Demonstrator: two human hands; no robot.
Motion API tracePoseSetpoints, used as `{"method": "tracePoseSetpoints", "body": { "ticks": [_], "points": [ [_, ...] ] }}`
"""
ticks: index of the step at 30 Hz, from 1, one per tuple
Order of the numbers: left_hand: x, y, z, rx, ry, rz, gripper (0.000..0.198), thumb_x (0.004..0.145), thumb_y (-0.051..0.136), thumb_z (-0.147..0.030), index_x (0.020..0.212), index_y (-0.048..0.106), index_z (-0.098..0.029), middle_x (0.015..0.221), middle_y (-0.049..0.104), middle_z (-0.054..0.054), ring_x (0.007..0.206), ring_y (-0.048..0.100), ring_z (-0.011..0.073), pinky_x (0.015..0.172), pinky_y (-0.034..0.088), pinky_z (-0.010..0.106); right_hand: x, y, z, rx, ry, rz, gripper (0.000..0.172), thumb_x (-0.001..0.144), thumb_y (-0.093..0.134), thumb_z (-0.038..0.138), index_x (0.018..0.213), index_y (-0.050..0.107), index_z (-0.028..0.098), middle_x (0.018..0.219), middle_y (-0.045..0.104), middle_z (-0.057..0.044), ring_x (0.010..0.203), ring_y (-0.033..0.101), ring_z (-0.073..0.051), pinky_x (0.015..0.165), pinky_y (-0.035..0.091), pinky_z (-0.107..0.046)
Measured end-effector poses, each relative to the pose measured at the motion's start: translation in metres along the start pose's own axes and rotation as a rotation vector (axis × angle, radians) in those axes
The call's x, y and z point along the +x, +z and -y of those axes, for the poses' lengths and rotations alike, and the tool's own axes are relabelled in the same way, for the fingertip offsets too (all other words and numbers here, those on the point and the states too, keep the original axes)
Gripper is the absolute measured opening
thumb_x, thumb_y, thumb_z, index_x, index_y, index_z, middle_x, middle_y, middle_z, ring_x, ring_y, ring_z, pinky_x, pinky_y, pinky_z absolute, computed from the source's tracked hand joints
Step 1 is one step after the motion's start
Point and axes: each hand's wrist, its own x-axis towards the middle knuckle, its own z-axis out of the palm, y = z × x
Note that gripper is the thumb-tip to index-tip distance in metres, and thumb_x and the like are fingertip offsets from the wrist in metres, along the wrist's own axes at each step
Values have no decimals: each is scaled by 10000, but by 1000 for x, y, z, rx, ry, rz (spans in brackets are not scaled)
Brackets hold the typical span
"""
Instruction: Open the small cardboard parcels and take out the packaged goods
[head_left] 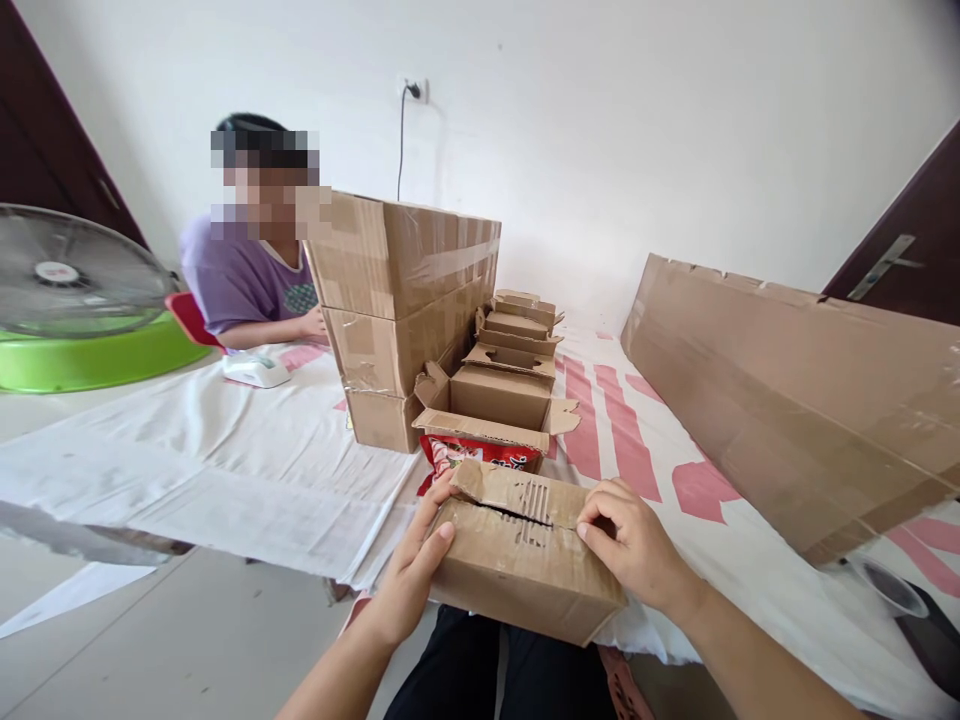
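A small brown cardboard box [517, 580] stands at the table's front edge, above my lap. Its two top flaps meet almost closed, leaving a dark slit between them. My left hand [411, 575] grips the box's left end, thumb on top and fingers along the far side. At the right end, my right hand [641, 550] is closed, thumb and bent fingers pinching at the edge of the flaps. Just behind the box lies a red printed packet [480, 455], partly hidden by it. An open cardboard box [499, 400] stands beyond the packet.
More open boxes [517, 325] line up toward the wall. Taped cartons [401, 300] are stacked to their left. A large cardboard sheet [787, 400] stands at right, near a tape roll [889, 588]. A person [240, 270] sits across, near a white device [256, 370] and a fan [75, 275].
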Motion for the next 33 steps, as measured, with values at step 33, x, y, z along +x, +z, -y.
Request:
{"method": "tracePoseSetpoints", "body": {
  "ticks": [33],
  "points": [
    [4,1,-7,19,0,-30,436,891,502,-554,1240,548,-296,1465,479,-1,1446,287,294,1245,86,444,-202,-66,-127,-631,570,53,240,871,433,145,777,650,190,805,644,-90,836,589,-245,781,467,-368]
  ]
}}
